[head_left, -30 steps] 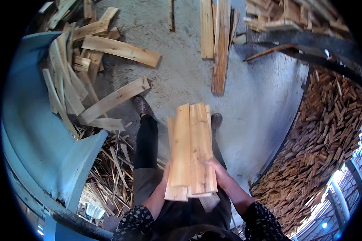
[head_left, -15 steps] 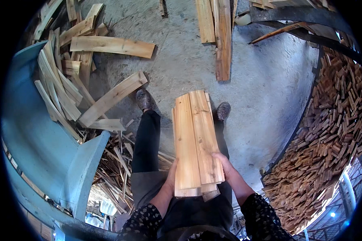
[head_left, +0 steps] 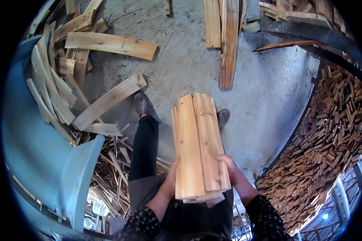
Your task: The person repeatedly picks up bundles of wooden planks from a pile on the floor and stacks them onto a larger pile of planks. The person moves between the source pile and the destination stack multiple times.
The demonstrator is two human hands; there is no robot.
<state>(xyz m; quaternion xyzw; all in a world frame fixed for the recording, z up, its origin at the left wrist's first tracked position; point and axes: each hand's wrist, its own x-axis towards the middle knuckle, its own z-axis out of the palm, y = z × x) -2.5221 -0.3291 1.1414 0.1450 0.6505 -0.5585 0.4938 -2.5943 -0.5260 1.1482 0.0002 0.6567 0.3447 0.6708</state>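
A stack of short wooden boards (head_left: 189,148) is held in front of my body, its long sides running away from me. Two boards lie side by side on top, and the ends below them are uneven. My left hand (head_left: 172,176) presses against the stack's left side, most of its fingers hidden beneath. On the opposite side my right hand (head_left: 228,166) grips the edge, thumb on top of the right board. Both hands are closed on the same stack.
Loose boards (head_left: 110,45) lie piled at the far left beside a blue metal chute (head_left: 36,132). Long planks (head_left: 228,52) rest on the floor ahead. A big heap of small wood pieces (head_left: 317,148) fills the right. Thin scraps (head_left: 112,168) lie near my left leg.
The stack is still in both hands; its top boards sit slightly differently, and the right one has slid a little nearer me. The view has shifted slightly.
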